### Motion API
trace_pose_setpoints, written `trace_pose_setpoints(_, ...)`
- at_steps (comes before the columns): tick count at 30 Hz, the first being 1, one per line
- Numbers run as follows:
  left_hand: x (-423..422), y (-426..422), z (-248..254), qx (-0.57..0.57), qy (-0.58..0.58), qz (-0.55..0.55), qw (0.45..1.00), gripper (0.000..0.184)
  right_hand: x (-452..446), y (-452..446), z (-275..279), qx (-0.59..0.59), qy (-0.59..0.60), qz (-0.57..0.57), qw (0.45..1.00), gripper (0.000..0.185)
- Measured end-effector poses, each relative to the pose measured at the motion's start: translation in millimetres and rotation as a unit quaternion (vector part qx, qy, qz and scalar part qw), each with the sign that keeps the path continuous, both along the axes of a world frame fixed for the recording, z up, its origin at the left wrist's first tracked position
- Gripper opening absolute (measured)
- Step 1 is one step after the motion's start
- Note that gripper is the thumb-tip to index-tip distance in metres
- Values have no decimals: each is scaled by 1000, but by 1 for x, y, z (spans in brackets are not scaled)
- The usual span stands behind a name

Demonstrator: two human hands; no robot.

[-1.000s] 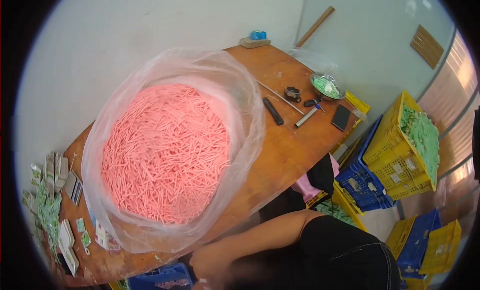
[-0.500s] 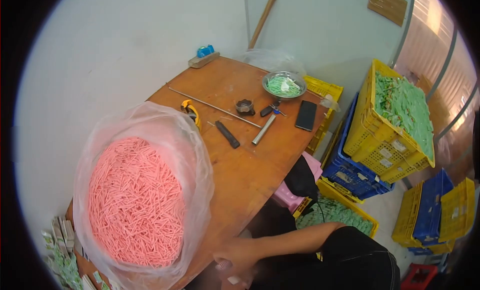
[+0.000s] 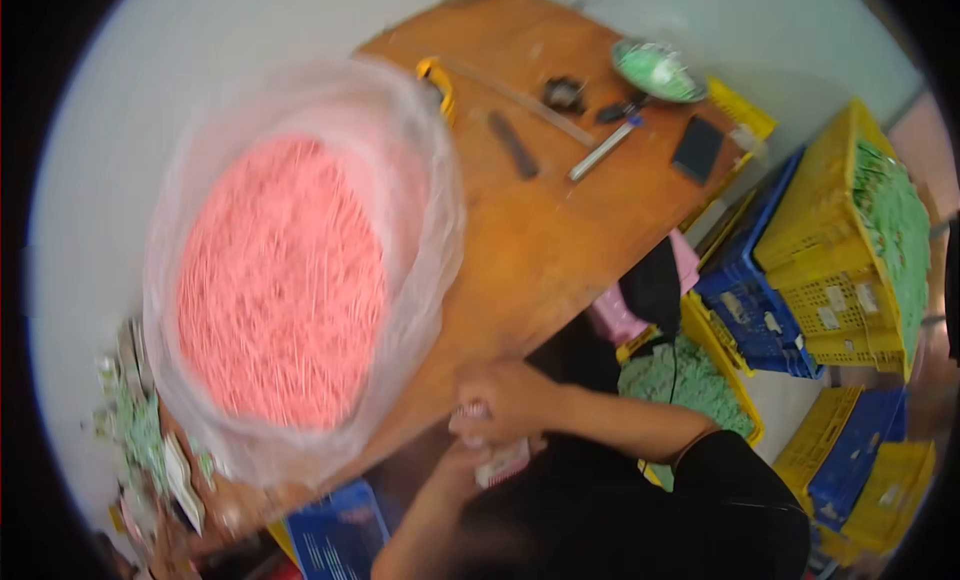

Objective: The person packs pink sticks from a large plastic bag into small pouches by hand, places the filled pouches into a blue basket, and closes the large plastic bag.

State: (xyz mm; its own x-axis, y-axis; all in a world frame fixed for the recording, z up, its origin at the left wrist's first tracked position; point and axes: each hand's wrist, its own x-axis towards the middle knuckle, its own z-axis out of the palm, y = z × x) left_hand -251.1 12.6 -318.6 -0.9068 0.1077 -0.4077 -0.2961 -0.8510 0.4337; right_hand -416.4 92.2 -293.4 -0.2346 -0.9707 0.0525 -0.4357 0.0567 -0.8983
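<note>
Both my hands are together in front of my body, just off the table's near edge, and motion blurs them. My right hand [image 3: 512, 400] is closed round a small bundle [image 3: 474, 411] whose pink-and-white end pokes out between the fingers. Below it, my left hand [image 3: 462, 465] is closed on a pale packet [image 3: 504, 464] with a pinkish edge. Whether bundle and packet are one piece I cannot tell. Beside my hands, a big clear plastic bag [image 3: 440, 250] full of thin pink sticks [image 3: 285, 290] stands open on the wooden table [image 3: 530, 265].
A tape measure [image 3: 436, 88], a dark-handled tool [image 3: 513, 145], a metal tube [image 3: 604, 150], a phone [image 3: 698, 148] and a metal bowl [image 3: 658, 72] of green sticks lie farther back. Stacked yellow crates [image 3: 815, 250] and a blue crate [image 3: 750, 310] stand right.
The view has swung down and left, so table and bag sit higher in it. My left forearm now shows, and the pale packet shows more fully between my hands.
</note>
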Motion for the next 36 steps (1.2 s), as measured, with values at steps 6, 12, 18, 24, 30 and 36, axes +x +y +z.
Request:
trace_pose_setpoints(6,16,-13,-13,21,29,6,999,70,-3,-4,-1,-64,36,59,996,75)
trace_pose_setpoints(12,24,-25,7,57,-24,163,985,63,12,-9,50,-44,191,161,967,125)
trace_pose_setpoints(18,33,-24,5,47,16,154,987,65,24,-26,48,-53,186,166,967,117)
trace_pose_setpoints(24,39,-22,0,93,50,107,989,68,25,-21,45,-102,185,197,957,104)
trace_pose_setpoints(30,27,-21,7,31,38,83,995,66,25,-14,35,-158,208,160,952,98)
trace_pose_setpoints(36,23,-17,-2,25,11,111,993,64,19,-6,28,-148,183,137,962,106)
